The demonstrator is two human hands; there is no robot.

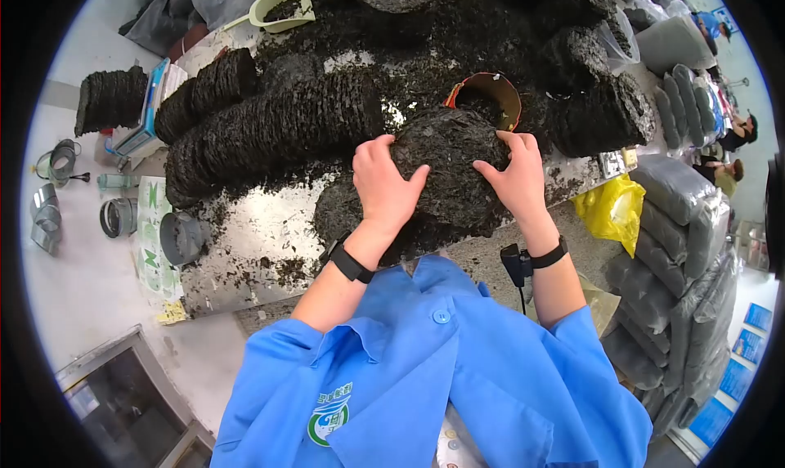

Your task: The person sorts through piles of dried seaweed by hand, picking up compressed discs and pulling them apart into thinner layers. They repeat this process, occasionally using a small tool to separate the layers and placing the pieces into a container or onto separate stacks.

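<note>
A round, dark cake of what looks like dried seaweed (pixel 450 161) is gripped by its two sides over the near edge of the table. My left hand (pixel 384 182) curves round its left side, thumb on the top face. On the opposite side my right hand (pixel 515 174) holds it the same way. Both hands' fingertips are partly hidden behind the rim. More dark cake lies beneath it and to its left. Just beyond stands an open cardboard ring (pixel 499 96) with a red-orange edge.
Long rows of stacked dark cakes (pixel 278 125) lie to the left, with more stacks (pixel 601 116) at right. A pale scoop (pixel 282 10) rests at the back. Grey rings (pixel 181 237) sit at left. A yellow bag (pixel 612 210) hangs at the right edge, near piled grey bags (pixel 675 255).
</note>
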